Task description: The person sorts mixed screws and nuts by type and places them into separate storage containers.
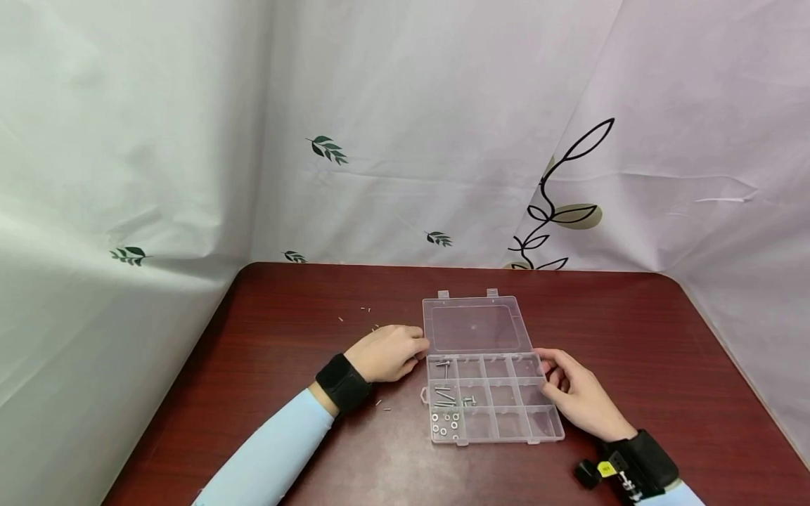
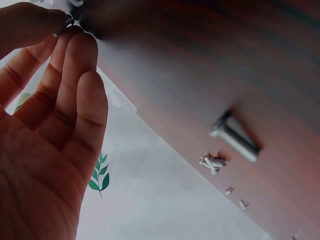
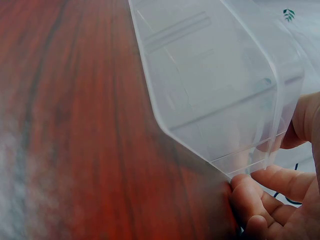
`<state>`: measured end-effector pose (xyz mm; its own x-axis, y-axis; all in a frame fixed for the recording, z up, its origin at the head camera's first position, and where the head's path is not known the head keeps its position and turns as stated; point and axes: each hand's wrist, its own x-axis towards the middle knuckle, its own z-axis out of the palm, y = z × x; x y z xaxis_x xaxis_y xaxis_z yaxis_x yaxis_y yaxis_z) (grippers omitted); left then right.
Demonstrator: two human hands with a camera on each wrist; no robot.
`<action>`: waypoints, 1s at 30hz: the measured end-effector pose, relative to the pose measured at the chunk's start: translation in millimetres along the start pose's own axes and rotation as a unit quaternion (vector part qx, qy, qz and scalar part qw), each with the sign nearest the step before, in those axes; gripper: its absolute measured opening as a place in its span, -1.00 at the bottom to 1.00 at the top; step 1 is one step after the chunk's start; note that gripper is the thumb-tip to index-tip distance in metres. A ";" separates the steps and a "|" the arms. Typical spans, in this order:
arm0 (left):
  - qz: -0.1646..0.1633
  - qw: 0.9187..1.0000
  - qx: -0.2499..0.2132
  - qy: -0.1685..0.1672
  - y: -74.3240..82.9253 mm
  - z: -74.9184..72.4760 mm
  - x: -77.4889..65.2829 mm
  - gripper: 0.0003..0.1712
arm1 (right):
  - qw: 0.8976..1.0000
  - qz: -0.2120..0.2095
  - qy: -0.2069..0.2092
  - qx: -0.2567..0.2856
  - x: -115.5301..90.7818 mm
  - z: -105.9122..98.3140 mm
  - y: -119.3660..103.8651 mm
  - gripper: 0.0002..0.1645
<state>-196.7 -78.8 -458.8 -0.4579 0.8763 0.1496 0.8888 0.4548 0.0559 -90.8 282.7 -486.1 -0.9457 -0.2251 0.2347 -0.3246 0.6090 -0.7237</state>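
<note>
A clear plastic compartment box [image 1: 502, 424] lies open on the table, its lid [image 1: 477, 327] folded back. My left hand [image 1: 389, 353] is beside the box's left side near the hinge, pinching a small screw [image 2: 63, 26] between thumb and fingertips. My right hand [image 1: 585, 397] holds the box's right side, thumb on the edge and fingers by the rear corner; in the right wrist view the fingers [image 3: 247, 197] curl against the clear wall. Metal screws [image 1: 445, 396] lie in the left compartments, several ring-shaped nuts [image 1: 444, 417] in the front left one.
Loose screws lie on the dark red wooden table [image 1: 304, 302], some behind my left hand and a couple of screws [image 1: 382, 405] in front of it. The left wrist view shows a larger-looking screw [image 2: 235, 137] close by. A white patterned curtain [image 1: 392, 140] hangs behind the table.
</note>
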 end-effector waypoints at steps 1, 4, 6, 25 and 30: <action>0.001 1.000 -0.003 0.002 -0.1 -0.5 0.0 -0.82 | 1.000 0.000 0.000 -0.001 0.1 0.0 0.1 -0.40; 0.000 1.000 -0.005 0.011 -0.1 -2.9 -0.1 -0.80 | 1.000 0.001 -0.001 -0.003 0.3 0.0 0.6 -0.40; 0.000 1.000 -0.006 0.017 0.5 -6.3 0.3 -0.81 | 1.000 0.000 -0.002 -0.004 0.3 0.0 0.9 -0.40; 0.078 0.996 0.032 0.030 48.0 -31.8 33.7 -0.92 | 1.000 -0.002 0.000 0.001 -0.7 0.3 0.5 -0.41; 0.101 0.993 0.060 0.019 63.5 -32.6 42.5 -0.94 | 1.000 -0.001 -0.003 0.002 -0.8 0.3 1.2 -0.41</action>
<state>-159.0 -17.8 -416.6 -0.2670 0.9463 0.1824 0.9528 0.2876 -0.0972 -90.4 283.4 -487.3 -0.9448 -0.2316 0.2319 -0.3266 0.6062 -0.7252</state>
